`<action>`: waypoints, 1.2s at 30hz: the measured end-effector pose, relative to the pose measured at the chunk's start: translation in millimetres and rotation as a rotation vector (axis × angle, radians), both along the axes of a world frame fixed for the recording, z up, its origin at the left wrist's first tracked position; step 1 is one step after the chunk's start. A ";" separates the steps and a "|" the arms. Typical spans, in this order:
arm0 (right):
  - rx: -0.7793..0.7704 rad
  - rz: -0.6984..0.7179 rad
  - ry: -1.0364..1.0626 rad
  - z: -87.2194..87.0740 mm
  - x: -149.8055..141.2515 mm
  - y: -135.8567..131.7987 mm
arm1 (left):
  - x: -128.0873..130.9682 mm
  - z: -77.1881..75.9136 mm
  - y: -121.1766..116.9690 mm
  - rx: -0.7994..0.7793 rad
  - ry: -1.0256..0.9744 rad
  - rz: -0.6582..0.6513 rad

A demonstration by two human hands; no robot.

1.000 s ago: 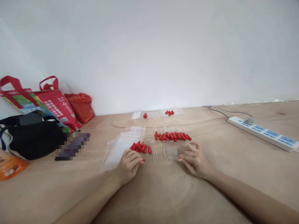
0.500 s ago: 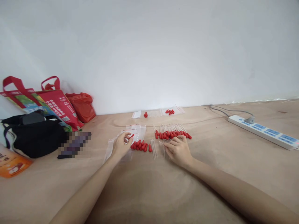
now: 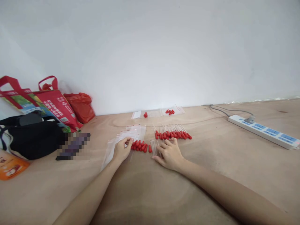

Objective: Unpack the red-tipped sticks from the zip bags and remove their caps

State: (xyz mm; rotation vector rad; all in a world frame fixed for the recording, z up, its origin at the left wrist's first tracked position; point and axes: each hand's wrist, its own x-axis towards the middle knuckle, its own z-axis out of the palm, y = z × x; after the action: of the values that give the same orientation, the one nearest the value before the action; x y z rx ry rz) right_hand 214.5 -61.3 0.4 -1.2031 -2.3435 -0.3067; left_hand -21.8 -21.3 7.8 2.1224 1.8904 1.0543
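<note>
My left hand point(image 3: 122, 149) is pinched at the left end of a pile of red rubber dropper bulbs point(image 3: 140, 146). A red bulb seems to be between its fingertips, mostly hidden by them. Over some thin clear glass tubes point(image 3: 153, 147), my right hand point(image 3: 170, 154) rests with fingers apart, its thumb low beside them; its fingers cover part of the tubes. Just beyond that hand lies a row of droppers point(image 3: 173, 135), red bulbs toward me and clear tubes pointing away. Clear zip bags point(image 3: 110, 150) lie under and beside my left hand.
By the wall are more bagged tubes and red bulbs point(image 3: 170, 112). A white power strip point(image 3: 262, 131) with a grey cable sits at right. At left stand a red shopping bag point(image 3: 62, 107), a red plastic bag point(image 3: 81, 107), a black bag point(image 3: 35, 140) and an orange packet point(image 3: 11, 165).
My left hand has lowered slightly to the bulb pile, and the red bulb in its fingers is less visible. My right hand has shifted left over the tubes, its fingers spreading from a pinch.
</note>
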 end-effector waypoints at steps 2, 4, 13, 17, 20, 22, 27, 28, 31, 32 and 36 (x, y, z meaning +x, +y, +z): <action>-0.023 0.005 0.004 1.3 -0.5 -1.6 | -1.4 -0.8 0.1 0.021 0.004 0.008; -0.025 0.009 0.019 2.3 0.2 -2.5 | -3.1 -1.9 0.6 0.044 0.010 0.019; 0.144 0.034 0.179 -6.8 47.9 -6.6 | 5.2 15.5 0.0 0.156 0.135 0.030; 0.186 0.047 0.191 -11.6 71.8 -9.8 | 37.1 32.8 9.0 -0.101 0.370 -0.022; 0.193 0.042 0.223 -12.3 76.4 -11.6 | 68.0 39.0 24.8 -0.211 0.410 -0.050; 0.197 0.042 0.238 -12.1 75.1 -12.5 | 86.9 38.8 37.2 -0.304 0.426 -0.030; 0.193 0.051 0.222 -11.5 72.2 -13.1 | 116.0 30.9 60.8 -0.487 0.444 0.033; 0.194 0.046 0.222 -11.5 72.4 -12.8 | 118.2 29.8 63.5 -0.506 0.444 0.042; 0.201 0.036 0.226 -11.8 73.4 -11.6 | 118.1 31.4 66.5 -0.531 0.442 0.055; 0.201 0.037 0.225 -12.1 73.6 -11.2 | 115.9 34.0 65.4 -0.523 0.443 0.061; 0.193 0.037 0.237 -12.9 73.4 -11.1 | 98.0 49.4 45.0 -0.380 0.458 0.089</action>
State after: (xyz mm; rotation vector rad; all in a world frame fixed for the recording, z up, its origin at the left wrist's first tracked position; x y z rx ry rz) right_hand 287.9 -72.4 -12.5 -1.0419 -2.0781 -0.3488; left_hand 76.2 23.7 57.3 2.1866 2.1701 0.1843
